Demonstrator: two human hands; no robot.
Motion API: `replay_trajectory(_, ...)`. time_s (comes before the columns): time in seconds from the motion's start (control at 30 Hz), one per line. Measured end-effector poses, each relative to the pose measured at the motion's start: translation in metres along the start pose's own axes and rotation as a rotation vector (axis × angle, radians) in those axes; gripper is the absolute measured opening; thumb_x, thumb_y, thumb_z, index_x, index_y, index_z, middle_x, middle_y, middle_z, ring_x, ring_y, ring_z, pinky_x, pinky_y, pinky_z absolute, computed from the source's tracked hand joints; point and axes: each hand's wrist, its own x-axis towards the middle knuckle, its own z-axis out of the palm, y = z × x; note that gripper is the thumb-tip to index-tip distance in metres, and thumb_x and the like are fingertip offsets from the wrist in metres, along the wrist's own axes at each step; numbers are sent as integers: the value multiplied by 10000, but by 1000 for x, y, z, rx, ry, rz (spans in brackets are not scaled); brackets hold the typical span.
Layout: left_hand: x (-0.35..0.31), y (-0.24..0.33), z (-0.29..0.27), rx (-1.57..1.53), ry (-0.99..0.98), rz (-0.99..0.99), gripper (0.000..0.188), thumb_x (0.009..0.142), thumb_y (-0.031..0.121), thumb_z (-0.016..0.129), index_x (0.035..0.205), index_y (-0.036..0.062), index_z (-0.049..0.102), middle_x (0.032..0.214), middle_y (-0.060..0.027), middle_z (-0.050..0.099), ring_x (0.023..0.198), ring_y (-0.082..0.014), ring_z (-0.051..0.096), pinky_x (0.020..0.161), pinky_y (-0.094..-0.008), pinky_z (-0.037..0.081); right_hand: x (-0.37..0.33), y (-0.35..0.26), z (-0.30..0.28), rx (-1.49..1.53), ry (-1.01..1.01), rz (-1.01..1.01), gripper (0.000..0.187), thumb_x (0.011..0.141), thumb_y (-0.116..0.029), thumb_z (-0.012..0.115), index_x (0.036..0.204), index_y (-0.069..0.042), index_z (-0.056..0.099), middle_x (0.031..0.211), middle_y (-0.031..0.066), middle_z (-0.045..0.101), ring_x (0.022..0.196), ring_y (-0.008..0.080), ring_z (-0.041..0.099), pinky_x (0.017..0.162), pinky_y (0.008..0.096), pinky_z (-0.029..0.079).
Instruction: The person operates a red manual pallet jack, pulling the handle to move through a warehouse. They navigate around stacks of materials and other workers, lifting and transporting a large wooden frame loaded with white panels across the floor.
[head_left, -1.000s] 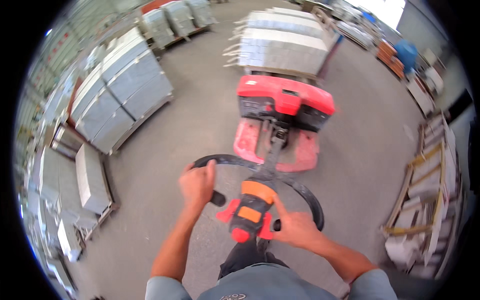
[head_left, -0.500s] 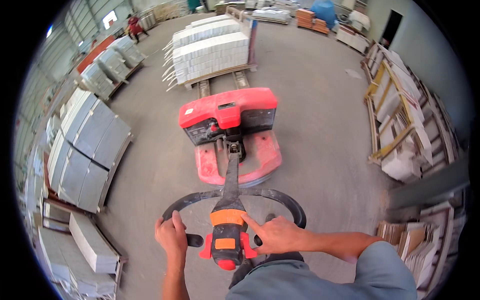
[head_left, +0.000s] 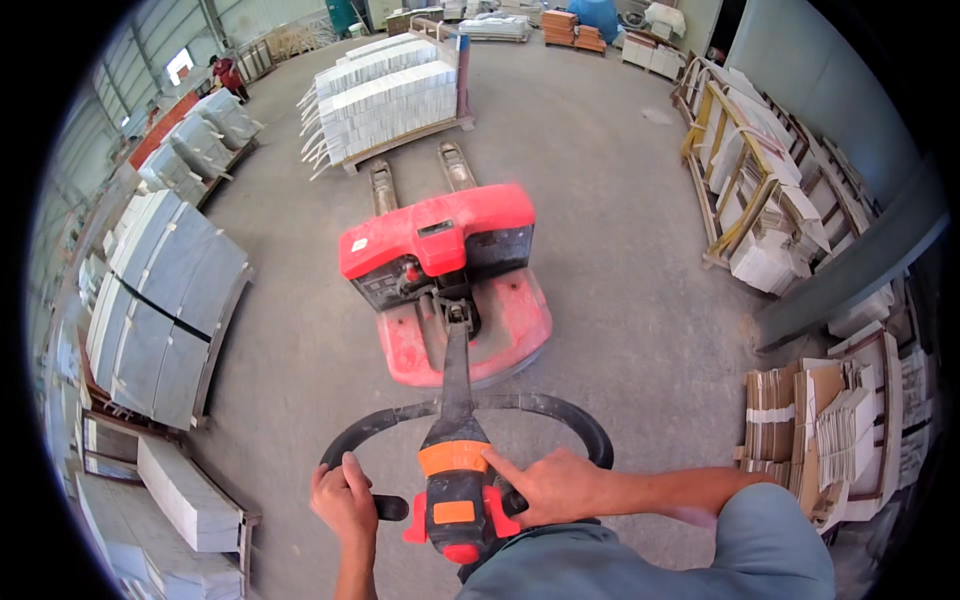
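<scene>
In front of me stands a red electric pallet truck point(head_left: 440, 232), its black tiller handle point(head_left: 457, 375) reaching back to me. My left hand point(head_left: 346, 497) is closed round the left grip of the looped handle. On the right grip my right hand point(head_left: 562, 484) is wrapped, its index finger stretched to the orange band point(head_left: 455, 457) of the control head. Red thumb levers flank the head, with a red button at its near end. Two bare forks point(head_left: 456, 166) point away, their tips a short gap from a wooden pallet point(head_left: 405, 147) stacked with strapped white stone strips point(head_left: 385, 95).
Strapped grey-white slabs point(head_left: 165, 300) stand on pallets along the left, more stacks behind. A yellow-framed rack point(head_left: 722, 165) of white slabs, a slanting grey beam point(head_left: 850, 270) and cardboard bundles point(head_left: 770, 405) line the right. A person in red point(head_left: 228, 75) is at the far left.
The pallet truck has backed toward me, widening the gap between its forks and the loaded pallet. The view has turned slightly right, and both hands keep their hold on the handle.
</scene>
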Motion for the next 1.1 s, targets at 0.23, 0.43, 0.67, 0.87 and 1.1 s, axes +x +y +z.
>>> replay_trajectory(0.23,-204,-71,-119,-26,6,-36,576,1012,276,488,503,23,576,460,-71,533,479,-275,548,907,-408,500,-122,-126,196,129,69,-39,982,838,-449,649,1510,77,162,630,174,612,581,381,624,562,471,496)
replay_trajectory(0.43,-324,-109,-179,8,-21,-45,612,1022,300,470,491,11,566,428,-93,482,481,-298,531,939,-406,483,-192,-196,292,195,16,-41,963,851,-383,658,1515,76,134,660,194,627,615,400,639,589,483,506)
replay_trajectory(0.67,-426,-162,-269,3,-22,-37,621,1021,309,463,488,11,572,430,-98,492,490,-304,538,945,-410,478,-247,-294,396,195,60,-56,967,846,-377,654,1508,97,132,662,196,627,639,397,647,608,487,509)
replay_trajectory(0.87,-504,-226,-349,5,-80,-19,603,1016,309,469,500,22,588,447,-86,514,500,-301,549,918,-411,487,-281,-388,480,208,90,-57,974,882,-530,593,1470,149,217,649,150,623,608,344,642,585,454,508)
replay_trajectory(1.1,-571,-293,-444,-42,-345,376,345,842,239,662,572,27,630,543,-109,583,553,-308,578,748,-407,494,-313,-498,577,191,76,77,1068,833,-624,611,1488,120,213,630,148,608,584,331,626,566,445,501)
